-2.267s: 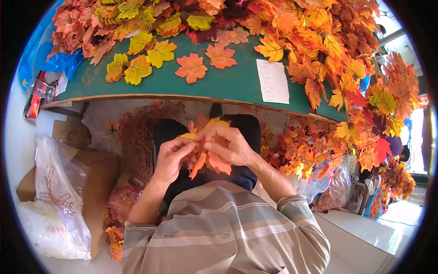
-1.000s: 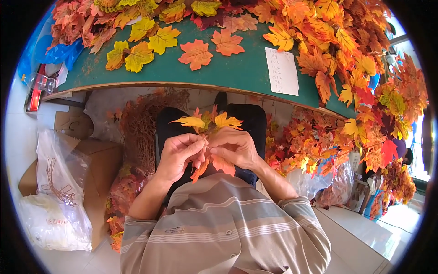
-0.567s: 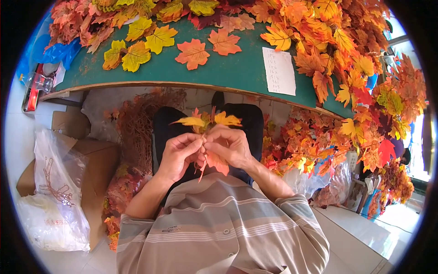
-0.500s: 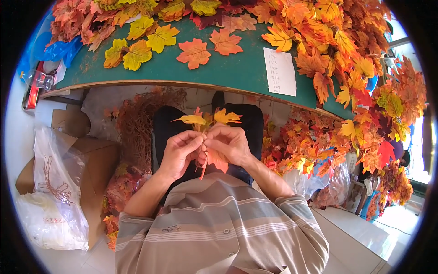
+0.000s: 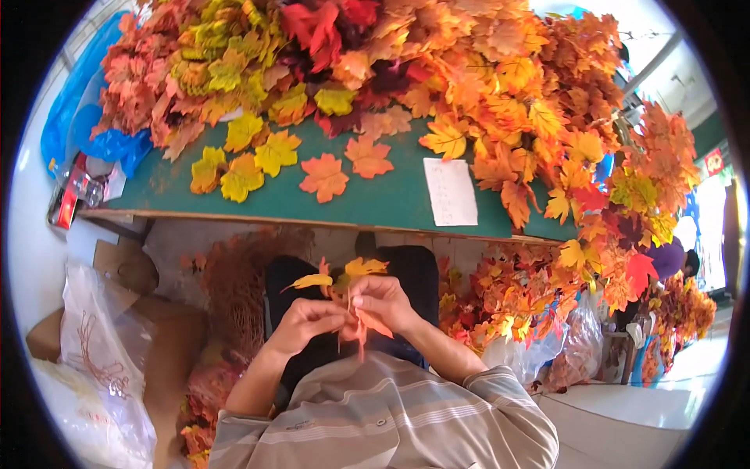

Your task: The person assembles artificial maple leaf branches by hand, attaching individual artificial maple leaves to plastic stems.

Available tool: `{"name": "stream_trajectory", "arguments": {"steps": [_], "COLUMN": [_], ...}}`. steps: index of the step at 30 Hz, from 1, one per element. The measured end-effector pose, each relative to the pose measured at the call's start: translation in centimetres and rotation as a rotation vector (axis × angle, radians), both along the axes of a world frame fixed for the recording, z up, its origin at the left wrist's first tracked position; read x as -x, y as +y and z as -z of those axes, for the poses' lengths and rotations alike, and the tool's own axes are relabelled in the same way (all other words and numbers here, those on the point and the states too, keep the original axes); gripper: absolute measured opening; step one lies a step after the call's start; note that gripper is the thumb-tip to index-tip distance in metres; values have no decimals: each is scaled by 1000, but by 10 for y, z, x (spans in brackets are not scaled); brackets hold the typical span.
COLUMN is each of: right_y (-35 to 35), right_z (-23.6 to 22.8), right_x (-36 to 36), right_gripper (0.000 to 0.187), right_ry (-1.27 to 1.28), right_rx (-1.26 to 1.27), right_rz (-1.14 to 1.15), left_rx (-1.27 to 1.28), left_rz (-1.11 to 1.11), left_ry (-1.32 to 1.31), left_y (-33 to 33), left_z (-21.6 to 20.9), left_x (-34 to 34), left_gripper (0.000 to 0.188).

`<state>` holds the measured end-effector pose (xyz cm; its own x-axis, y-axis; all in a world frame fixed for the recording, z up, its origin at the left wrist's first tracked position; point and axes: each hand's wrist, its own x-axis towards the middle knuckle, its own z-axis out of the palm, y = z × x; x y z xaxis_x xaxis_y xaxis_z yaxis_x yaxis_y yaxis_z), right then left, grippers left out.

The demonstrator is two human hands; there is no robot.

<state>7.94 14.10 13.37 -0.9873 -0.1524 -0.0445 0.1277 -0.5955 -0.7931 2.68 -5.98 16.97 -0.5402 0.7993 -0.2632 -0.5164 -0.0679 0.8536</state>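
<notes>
In front of my lap I hold a small spray of artificial maple leaves, with yellow leaves (image 5: 366, 267) fanned out at its far end and an orange-red leaf (image 5: 375, 323) hanging nearer to me. My right hand (image 5: 386, 303) pinches the thin stem between thumb and forefinger. Beside it, my left hand (image 5: 306, 322) is closed, its thumb and fingertips pressed together at the stem. Part of the stem is hidden behind my fingers.
Beyond my knees stands a green-topped table (image 5: 273, 187) with loose yellow and orange leaves, a paper list (image 5: 451, 192) and large leaf heaps (image 5: 469, 70). Brown stems (image 5: 238, 289) hang left of my legs. A cardboard box (image 5: 176, 344) and plastic bags (image 5: 101, 367) stand left; more leaves (image 5: 508, 289) lie right.
The view has tilted up, showing more of the leaf heaps. My left fingertips have drawn slightly away from my right ones, and the orange-red leaf has turned.
</notes>
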Motion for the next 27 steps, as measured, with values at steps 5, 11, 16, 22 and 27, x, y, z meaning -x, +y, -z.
{"name": "stream_trajectory", "arguments": {"steps": [5,11,16,22,27], "right_y": [5,28,74,116,114], "right_z": [-26,-37,-88,-84,-58], "right_x": [4,21,93,227,279], "right_gripper": [6,7,22,21,18], "right_ry": [69,82,303,469,525], "right_rx": [8,-158,-1126,-1354,-1641], "right_rz": [-2,-26,302,628,633], "left_rx": [-31,-340,-328,-303,-276], "left_rz": [96,81,-73,-199,-212], "left_ry": [-146,-522,-560,-623,-633], "left_y": [2,3,-7,-4,-11], "left_z": [-27,6,25,46,52], "left_x": [7,10,4,2,-1], "left_gripper": [15,22,19,18,18]}}
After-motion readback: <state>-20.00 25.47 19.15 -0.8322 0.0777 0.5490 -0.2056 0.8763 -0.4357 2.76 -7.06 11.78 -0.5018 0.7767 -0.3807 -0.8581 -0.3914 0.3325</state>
